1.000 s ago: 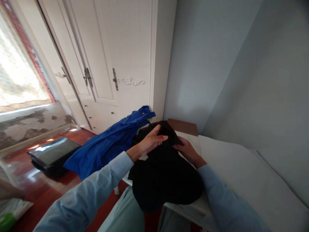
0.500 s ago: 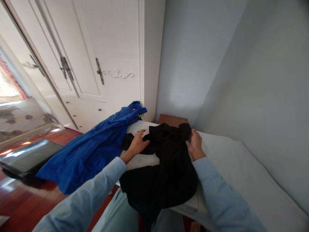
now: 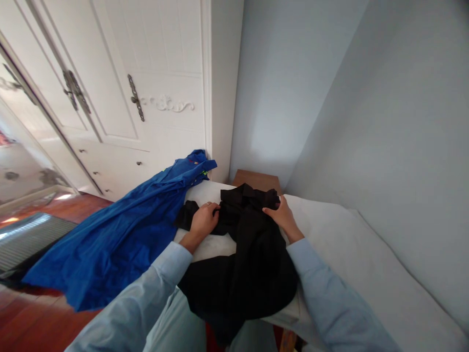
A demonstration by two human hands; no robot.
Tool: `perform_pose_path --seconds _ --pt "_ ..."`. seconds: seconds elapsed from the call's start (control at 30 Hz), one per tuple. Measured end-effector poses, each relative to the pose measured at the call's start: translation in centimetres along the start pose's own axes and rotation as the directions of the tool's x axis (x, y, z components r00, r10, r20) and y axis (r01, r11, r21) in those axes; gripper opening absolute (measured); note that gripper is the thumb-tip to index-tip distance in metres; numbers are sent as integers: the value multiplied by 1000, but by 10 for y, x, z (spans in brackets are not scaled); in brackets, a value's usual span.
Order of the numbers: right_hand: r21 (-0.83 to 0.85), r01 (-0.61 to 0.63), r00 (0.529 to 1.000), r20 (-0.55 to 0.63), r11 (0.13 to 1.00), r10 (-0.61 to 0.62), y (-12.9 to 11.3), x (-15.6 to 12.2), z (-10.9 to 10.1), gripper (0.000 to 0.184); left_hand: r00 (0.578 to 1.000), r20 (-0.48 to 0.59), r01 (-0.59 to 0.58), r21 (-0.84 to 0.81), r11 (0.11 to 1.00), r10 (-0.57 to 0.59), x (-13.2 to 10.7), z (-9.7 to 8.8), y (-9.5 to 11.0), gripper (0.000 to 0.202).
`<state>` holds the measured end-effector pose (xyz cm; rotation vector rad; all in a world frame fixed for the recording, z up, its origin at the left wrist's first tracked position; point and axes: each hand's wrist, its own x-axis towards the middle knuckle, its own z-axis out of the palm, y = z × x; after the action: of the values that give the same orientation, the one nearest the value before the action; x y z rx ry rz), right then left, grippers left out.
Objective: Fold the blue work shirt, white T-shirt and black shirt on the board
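Observation:
A crumpled black garment [image 3: 252,254] lies across the near end of a white padded board [image 3: 351,254] and hangs over its front edge. My left hand [image 3: 202,221] is closed on a fold of the black cloth at its left side. At the garment's upper right part, my right hand [image 3: 281,216] pinches the cloth with curled fingers. Both arms wear light blue sleeves.
A bright blue garment [image 3: 120,234] drapes from the board's far left corner down toward the red wooden floor. White wardrobe doors [image 3: 120,83] with metal handles stand behind it. A brown wooden piece [image 3: 256,179] sits at the board's far end, and grey walls close the right side.
My left hand slid in and closed on the black cloth. My right hand shifted slightly left on the garment's top. The view swung further right.

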<state>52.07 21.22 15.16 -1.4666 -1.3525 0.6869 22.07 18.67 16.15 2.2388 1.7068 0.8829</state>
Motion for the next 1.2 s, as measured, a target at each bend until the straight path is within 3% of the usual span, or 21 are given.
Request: perform_pose_path --seconds 0.1,0.17,0.23,0.3,0.4,0.5,0.63,0.73,0.8,0.87,0.93,0.97,1.03,1.1,1.2 --pt "-184 -33 998 -51 982 24 -7 1 -6 22 999 -19 -43 -45 998 42 -2 -1 3 27" --pt "-175 30 997 -67 984 -42 -17 -1 -6 13 997 -66 -35 -39 999 32 -6 -4 6 28" --pt "-56 96 985 -140 994 -103 -29 -3 -7 19 993 -122 -5 -10 1000 4 -11 -12 11 30" --pt "131 124 966 -242 983 -90 -45 -4 -11 22 985 -170 7 16 1000 -4 -17 -29 15 31" --pt "421 162 929 -369 892 6 -78 0 -31 20 967 -256 0 33 999 8 -21 -71 19 30" --pt "614 234 907 -418 754 59 -124 2 -75 13 933 -360 33 58 998 -10 -20 -129 19 30" --pt "698 315 896 -442 643 42 -190 -11 -157 16 868 -497 37 88 995 12 -23 -207 16 25" --pt "580 449 809 -586 680 -34 -218 -26 -214 26 794 -607 58 115 992 24 -27 -251 12 23" --pt "445 381 763 -647 810 -3 -219 -36 -238 29 785 -619 103 167 981 23 -27 -267 8 24" --pt "268 83 790 -604 960 101 -205 -46 -248 29 848 -529 129 280 951 41 -26 -270 1 27" --pt "71 -262 837 -480 963 263 -181 -58 -245 27 945 -323 97 430 898 53 -24 -258 -10 30" --pt "28 -342 846 -426 939 321 -167 -65 -240 24 980 -195 55 494 868 49 -23 -249 -16 30" --pt "8 -404 854 -356 915 380 -140 -78 -229 21 999 29 -40 544 838 28 -24 -227 -30 29" --pt "23 -424 867 -280 905 413 -118 -89 -220 21 980 194 -138 491 860 46 -26 -208 -44 27" --pt "66 -419 892 -156 906 424 -101 -95 -219 22 942 310 -228 297 927 132 -26 -198 -58 24"
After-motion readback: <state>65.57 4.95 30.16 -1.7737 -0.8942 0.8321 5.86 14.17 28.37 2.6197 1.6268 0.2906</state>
